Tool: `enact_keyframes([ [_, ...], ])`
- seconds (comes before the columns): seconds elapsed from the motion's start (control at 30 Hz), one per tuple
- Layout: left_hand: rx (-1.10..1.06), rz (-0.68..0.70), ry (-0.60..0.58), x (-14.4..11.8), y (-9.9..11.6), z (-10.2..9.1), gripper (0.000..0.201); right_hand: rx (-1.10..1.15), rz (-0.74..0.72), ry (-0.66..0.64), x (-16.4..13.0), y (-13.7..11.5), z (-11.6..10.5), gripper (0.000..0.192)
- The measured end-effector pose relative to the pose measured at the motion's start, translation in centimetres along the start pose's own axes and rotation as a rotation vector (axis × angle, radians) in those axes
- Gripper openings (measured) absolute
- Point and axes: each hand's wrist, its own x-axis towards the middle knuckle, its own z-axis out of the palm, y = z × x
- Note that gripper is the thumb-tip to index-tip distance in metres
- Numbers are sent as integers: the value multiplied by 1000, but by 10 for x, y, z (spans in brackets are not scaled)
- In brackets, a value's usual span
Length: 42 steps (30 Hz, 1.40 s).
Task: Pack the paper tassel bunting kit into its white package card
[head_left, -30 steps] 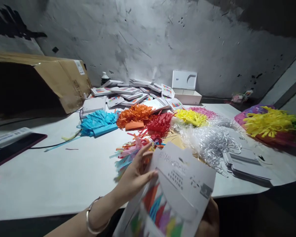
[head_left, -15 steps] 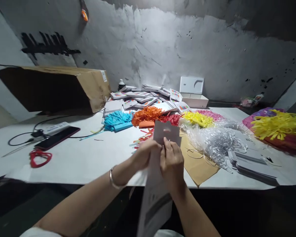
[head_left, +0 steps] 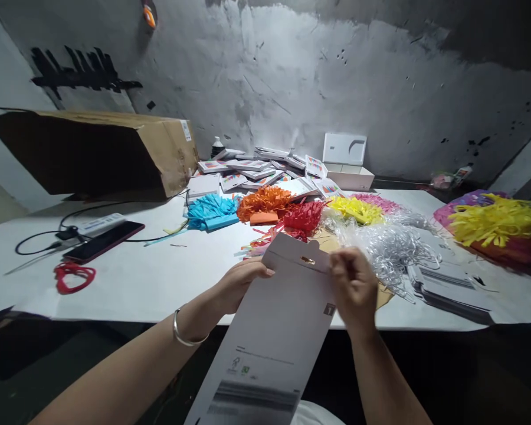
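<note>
Nearest, held over the lap and the counter's (head_left: 128,283) front edge — a flat white packet (head_left: 269,330), printed back up, barcode end toward the body, flap end with its hang hole toward the counter. Left hand (head_left: 239,286) closed on the packet's upper left edge, thumb on top, a bangle (head_left: 183,333) on the wrist. Right hand (head_left: 354,283) pinched narrow on the flap's right corner. Judged from that grip: closing or pressing down the flap, packet already filled or near it — contents hidden from this side. Next move calls for a firm press along the flap fold, left hand steadying, then a free spot to lay the packet.

Just beyond the hands, loose coloured paper strips (head_left: 259,245) and a brown envelope (head_left: 383,295), partly hidden. To the right, a tangle of clear plastic (head_left: 384,248) and a stack of flat white packets (head_left: 451,289). Left, red scissors (head_left: 73,276), a phone (head_left: 104,242) on a cable. Farther back, tassel bundles in a row — blue (head_left: 212,211), orange (head_left: 265,203), red (head_left: 303,215), yellow (head_left: 356,208). Behind these, a heap of finished packets (head_left: 256,171), an open white box (head_left: 347,162), a big carton (head_left: 92,153) on its side, then the grey wall (head_left: 292,77).
</note>
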Motion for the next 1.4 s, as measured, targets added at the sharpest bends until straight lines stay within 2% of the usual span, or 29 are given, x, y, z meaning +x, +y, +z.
enact_keyframes([
  [0.1, -27, -62, -2, 2, 1, 6, 36, 21, 80, 71, -2, 1, -15, 14],
  [0.17, -42, -96, 0, 3, 1, 9, 37, -28, 24, -18, -8, -1, -20, 10],
  [0.23, -62, -127, -4, 3, 1, 10, 36, -125, -94, -162, -16, -3, -19, 7],
  [0.3, -105, -174, -32, 3, 0, 8, 37, -225, -189, -252, -25, -1, -12, 12],
  [0.4, -204, -255, -111, 3, -3, 4, 38, -274, -204, -262, -31, 7, -2, 18],
  [0.5, -264, -292, -162, 3, -8, -1, 34, -233, -198, -269, -29, 15, 1, 23],
  [0.6, -299, -303, -170, 3, -15, -5, 31, -138, -157, -314, -24, 16, -4, 22],
  [0.8, -289, -283, -201, 4, -23, -8, 34, 86, 72, -463, -16, 14, -14, 17],
  [0.97, -254, -304, -226, 5, -21, -9, 29, 89, 98, -492, -11, 10, -15, 15],
  [1.03, -242, -305, -232, 6, -21, -9, 27, 64, 47, -489, -12, 8, -14, 15],
  [1.2, -182, -293, -214, 7, -20, -6, 30, -61, -121, -391, -23, 10, -8, 18],
  [1.4, -63, -192, -128, 5, -20, 1, 29, -32, -17, -300, -30, 8, -9, 13],
])
